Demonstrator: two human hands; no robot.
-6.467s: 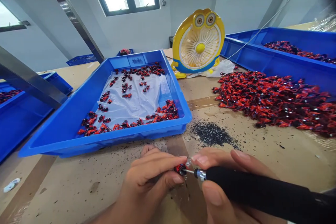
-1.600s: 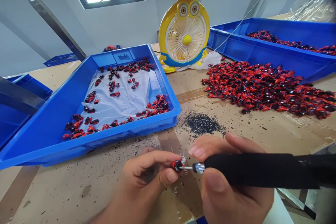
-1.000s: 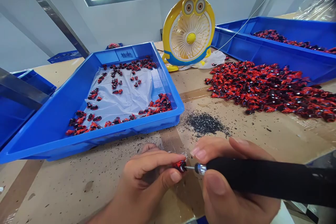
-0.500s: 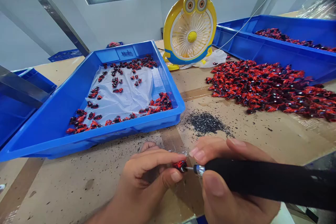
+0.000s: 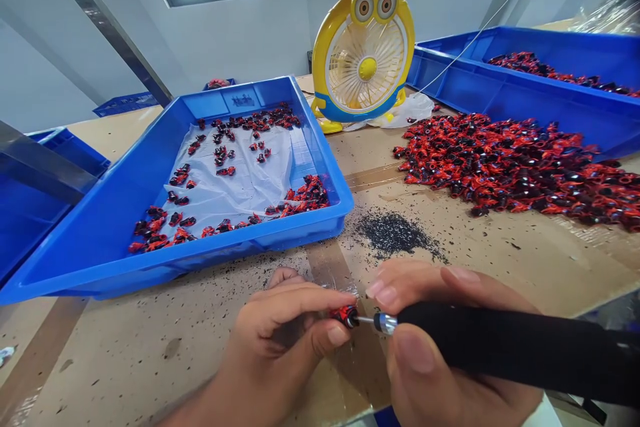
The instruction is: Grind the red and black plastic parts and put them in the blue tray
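Between thumb and forefinger, my left hand (image 5: 287, 333) pinches a small red and black plastic part (image 5: 344, 315) above the cardboard-covered table (image 5: 150, 353). My right hand (image 5: 435, 353) is wrapped round a thick black electric screwdriver (image 5: 500, 340), held level and pointing left. Its thin metal bit (image 5: 367, 319) meets the right end of the part; how deep the tip sits is hidden. Just beyond my hands lies a dark heap of tiny screws (image 5: 395, 233), with specks scattered round it.
A blue tray (image 5: 225, 263) with a white plastic sheet and several red-black parts stands at left. A large pile of such parts (image 5: 520, 167) lies at right, before another blue tray (image 5: 530, 97). A yellow fan (image 5: 367, 69) stands at the back; a metal post (image 5: 100, 20) rises at left.
My right hand and the screwdriver have shifted slightly right, so more of the bit shows. The left hand keeps its pinch on the part, nearly still.
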